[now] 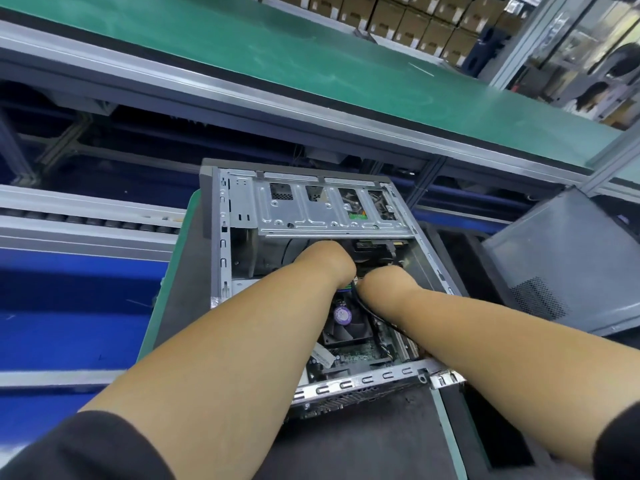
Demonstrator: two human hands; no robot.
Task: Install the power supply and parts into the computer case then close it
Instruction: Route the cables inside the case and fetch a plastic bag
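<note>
An open grey computer case (pixel 218 237) lies on its side on a dark mat. A silver drive cage (pixel 325 209) spans its far end. Both my hands reach down into the case under that cage. My left hand (pixel 325 261) is bent at the wrist with its fingers hidden. My right hand (pixel 384 282) is beside it, fingers also hidden, next to a black cable (pixel 367 308). The motherboard (pixel 356 351) with a CPU fan (pixel 343 315) shows between my forearms. The power supply is not clearly visible.
A grey side panel (pixel 568 258) leans at the right of the case. A green conveyor belt (pixel 277 53) runs behind, with roller tracks (pixel 86 220) at the left. Cardboard boxes (pixel 398 15) are stacked at the back, and a person sits at the far right.
</note>
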